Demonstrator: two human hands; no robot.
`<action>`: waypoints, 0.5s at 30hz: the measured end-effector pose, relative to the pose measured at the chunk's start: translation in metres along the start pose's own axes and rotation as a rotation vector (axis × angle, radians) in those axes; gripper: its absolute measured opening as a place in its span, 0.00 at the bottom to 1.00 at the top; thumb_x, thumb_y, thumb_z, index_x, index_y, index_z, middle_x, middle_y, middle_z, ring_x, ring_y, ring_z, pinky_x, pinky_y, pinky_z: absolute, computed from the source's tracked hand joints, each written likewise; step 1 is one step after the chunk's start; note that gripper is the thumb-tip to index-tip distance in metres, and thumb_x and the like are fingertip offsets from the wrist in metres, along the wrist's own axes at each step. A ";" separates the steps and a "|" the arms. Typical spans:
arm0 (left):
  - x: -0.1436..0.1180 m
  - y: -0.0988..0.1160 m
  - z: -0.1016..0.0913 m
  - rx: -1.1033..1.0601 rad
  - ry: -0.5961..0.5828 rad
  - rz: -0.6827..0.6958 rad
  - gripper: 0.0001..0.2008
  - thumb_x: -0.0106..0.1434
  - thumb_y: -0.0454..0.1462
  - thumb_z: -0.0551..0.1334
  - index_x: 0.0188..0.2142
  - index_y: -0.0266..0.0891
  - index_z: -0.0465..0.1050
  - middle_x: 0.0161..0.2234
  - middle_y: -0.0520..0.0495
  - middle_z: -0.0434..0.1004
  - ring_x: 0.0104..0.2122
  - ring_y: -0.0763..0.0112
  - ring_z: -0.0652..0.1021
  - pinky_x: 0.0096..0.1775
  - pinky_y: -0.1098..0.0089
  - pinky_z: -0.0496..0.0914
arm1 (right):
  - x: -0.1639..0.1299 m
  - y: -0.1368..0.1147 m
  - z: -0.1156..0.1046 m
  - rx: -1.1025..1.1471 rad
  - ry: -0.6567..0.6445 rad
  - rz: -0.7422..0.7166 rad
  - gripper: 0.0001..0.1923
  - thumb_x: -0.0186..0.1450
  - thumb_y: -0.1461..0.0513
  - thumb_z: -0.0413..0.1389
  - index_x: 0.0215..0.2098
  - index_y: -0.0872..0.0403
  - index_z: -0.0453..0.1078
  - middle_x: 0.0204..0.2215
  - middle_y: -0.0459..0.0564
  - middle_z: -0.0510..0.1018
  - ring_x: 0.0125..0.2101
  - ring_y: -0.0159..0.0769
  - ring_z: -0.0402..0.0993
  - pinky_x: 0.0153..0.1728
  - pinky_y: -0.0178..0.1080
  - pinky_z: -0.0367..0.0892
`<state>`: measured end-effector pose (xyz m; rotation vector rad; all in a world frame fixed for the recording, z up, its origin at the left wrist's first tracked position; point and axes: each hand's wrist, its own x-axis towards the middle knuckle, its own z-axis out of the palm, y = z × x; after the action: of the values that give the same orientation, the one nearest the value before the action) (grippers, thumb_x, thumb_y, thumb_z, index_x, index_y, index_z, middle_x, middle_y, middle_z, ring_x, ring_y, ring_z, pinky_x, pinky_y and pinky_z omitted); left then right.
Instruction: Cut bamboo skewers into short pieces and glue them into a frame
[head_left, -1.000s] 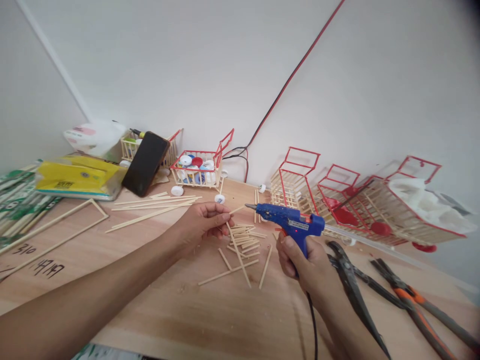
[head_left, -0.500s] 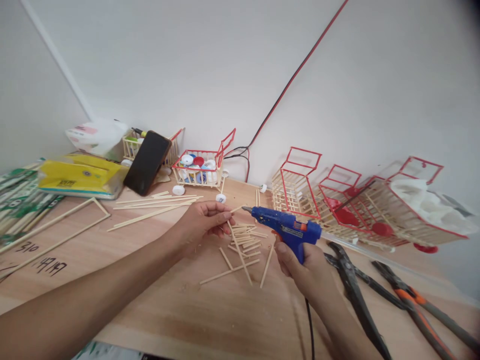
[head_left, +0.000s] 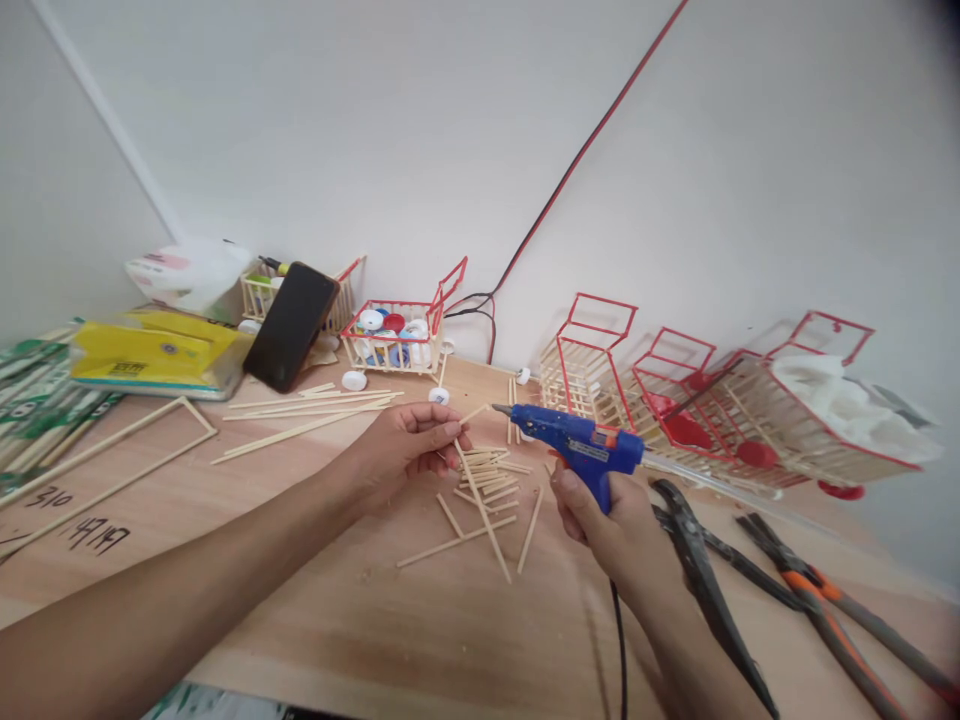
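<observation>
My left hand (head_left: 420, 440) is closed, thumb against fingers, on a wooden stick frame (head_left: 484, 512). One long stick of it slants down toward me and a short piece points up to the right. In my right hand (head_left: 604, 520) is a blue hot glue gun (head_left: 574, 440), its nozzle pointing left, close to the tip of that short piece. A black cord hangs below its grip. Under my hands several short cut sticks (head_left: 491, 478) lie in a loose pile, with a few longer ones around them.
Stick-built mini carts with red rims (head_left: 397, 345) stand along the wall, one filled with bottle caps. Pliers (head_left: 814, 590) lie at the right. At left are a phone (head_left: 291, 325), a yellow tissue pack (head_left: 157, 355), a stick frame (head_left: 199, 418) and bundled sticks (head_left: 45, 420).
The glue gun's nozzle has drawn slightly right, away from the short stick, whose tip now shows apart from it. My left hand keeps its hold on the frame.
</observation>
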<state>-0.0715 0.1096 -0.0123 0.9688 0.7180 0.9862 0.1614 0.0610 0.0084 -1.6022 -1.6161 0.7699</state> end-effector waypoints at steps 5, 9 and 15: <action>0.001 -0.001 -0.001 -0.005 0.016 0.011 0.10 0.56 0.39 0.68 0.31 0.33 0.73 0.30 0.48 0.76 0.23 0.82 0.73 0.25 0.80 0.68 | -0.003 -0.002 0.002 0.076 -0.069 0.040 0.28 0.57 0.39 0.51 0.17 0.53 0.59 0.12 0.43 0.62 0.14 0.27 0.57 0.16 0.32 0.52; 0.001 -0.002 0.000 -0.007 0.029 0.009 0.10 0.55 0.39 0.68 0.31 0.33 0.73 0.30 0.48 0.76 0.23 0.81 0.73 0.24 0.80 0.68 | -0.003 0.000 0.004 0.129 -0.089 0.053 0.28 0.56 0.39 0.51 0.19 0.54 0.59 0.12 0.42 0.61 0.14 0.25 0.55 0.16 0.31 0.52; 0.000 -0.002 0.001 -0.002 0.032 0.000 0.10 0.55 0.39 0.68 0.32 0.33 0.74 0.30 0.48 0.76 0.23 0.81 0.73 0.25 0.80 0.69 | -0.002 -0.001 0.005 0.207 -0.113 0.064 0.28 0.57 0.39 0.52 0.20 0.53 0.58 0.12 0.40 0.59 0.13 0.24 0.54 0.16 0.30 0.50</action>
<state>-0.0702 0.1091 -0.0140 0.9533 0.7432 1.0043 0.1565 0.0590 0.0066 -1.4901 -1.5136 1.0429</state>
